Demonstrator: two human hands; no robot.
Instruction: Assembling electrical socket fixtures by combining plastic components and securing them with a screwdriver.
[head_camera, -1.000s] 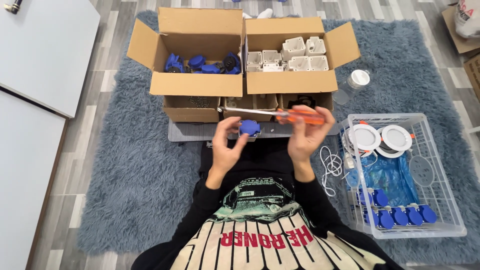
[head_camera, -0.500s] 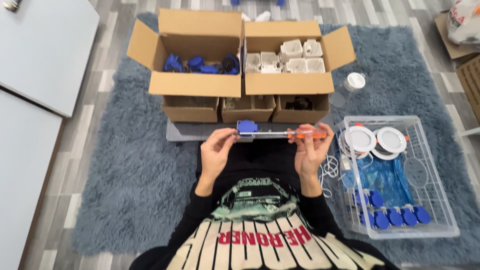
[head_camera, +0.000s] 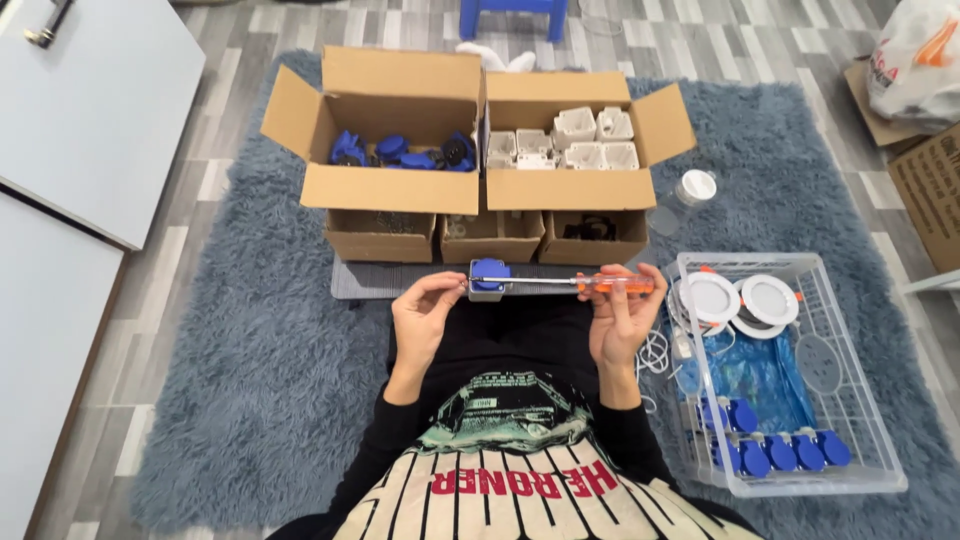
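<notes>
My left hand (head_camera: 424, 318) grips a small grey box with a blue cap (head_camera: 488, 279), held up in front of my chest. My right hand (head_camera: 622, 318) is closed on the orange handle of a screwdriver (head_camera: 612, 285). Its metal shaft runs level to the left and its tip meets the side of the box. Both hands hover over my black lap, just in front of three small cardboard boxes.
Two open cardboard boxes stand ahead on the grey rug: one with blue parts (head_camera: 402, 152), one with white boxes (head_camera: 572, 141). A clear plastic crate (head_camera: 862, 415) at my right holds round white discs and several blue caps. A white cabinet (head_camera: 70, 120) stands left.
The screwdriver has gone from tilted to level with its tip at the box. Both hands have come down a little toward my lap and moved slightly apart.
</notes>
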